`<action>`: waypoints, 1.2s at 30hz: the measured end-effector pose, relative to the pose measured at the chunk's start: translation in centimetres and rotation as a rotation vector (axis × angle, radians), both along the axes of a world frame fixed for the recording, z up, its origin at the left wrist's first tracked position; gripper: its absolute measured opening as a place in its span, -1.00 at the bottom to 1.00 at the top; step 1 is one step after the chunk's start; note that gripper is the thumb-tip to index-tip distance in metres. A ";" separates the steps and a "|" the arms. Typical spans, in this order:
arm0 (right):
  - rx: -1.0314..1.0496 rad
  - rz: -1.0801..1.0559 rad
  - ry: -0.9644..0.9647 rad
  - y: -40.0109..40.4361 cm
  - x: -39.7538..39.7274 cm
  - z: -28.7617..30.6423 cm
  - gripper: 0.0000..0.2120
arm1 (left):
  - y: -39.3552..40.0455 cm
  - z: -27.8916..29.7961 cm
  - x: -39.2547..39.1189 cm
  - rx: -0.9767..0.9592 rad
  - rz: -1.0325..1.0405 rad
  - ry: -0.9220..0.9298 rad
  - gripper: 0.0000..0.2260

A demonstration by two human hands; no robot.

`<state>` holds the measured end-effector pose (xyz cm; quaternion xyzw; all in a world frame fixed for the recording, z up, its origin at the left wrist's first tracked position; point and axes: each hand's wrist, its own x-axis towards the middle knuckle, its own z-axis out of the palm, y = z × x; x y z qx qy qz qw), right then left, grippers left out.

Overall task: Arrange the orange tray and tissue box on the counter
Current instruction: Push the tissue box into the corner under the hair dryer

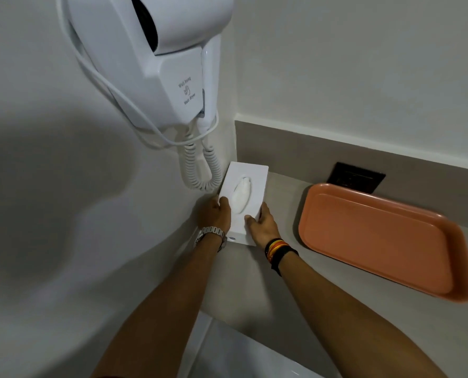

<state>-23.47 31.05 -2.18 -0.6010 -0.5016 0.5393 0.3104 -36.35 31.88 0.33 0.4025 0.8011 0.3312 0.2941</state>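
Gripping the white tissue box (243, 197) from both sides, the left hand (215, 215) and right hand (263, 223) wrap their fingers (250, 220) around its near end. It sits in the desk (282, 268) corner against the wall, under the wall-mounted hair dryer (159, 50). Well apart to the right lies the orange tray (377, 238), flat, before a dark socket plate (355, 177).

Bare counter (282, 203) between box (250, 175) and tray (374, 241)
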 end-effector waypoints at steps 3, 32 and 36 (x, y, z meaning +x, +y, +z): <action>0.000 0.064 0.034 -0.3 0.7 -0.1 -0.37 | -0.2 -0.6 -0.4 -0.012 -0.049 0.042 -0.59; 0.423 0.498 -0.986 -14.8 11.0 -6.9 -0.21 | -7.9 -3.6 3.9 -0.189 -0.701 0.721 -0.23; 0.431 0.487 -0.990 -14.8 11.0 -7.1 -0.22 | -7.3 -3.8 2.7 -0.217 -0.732 0.754 -0.20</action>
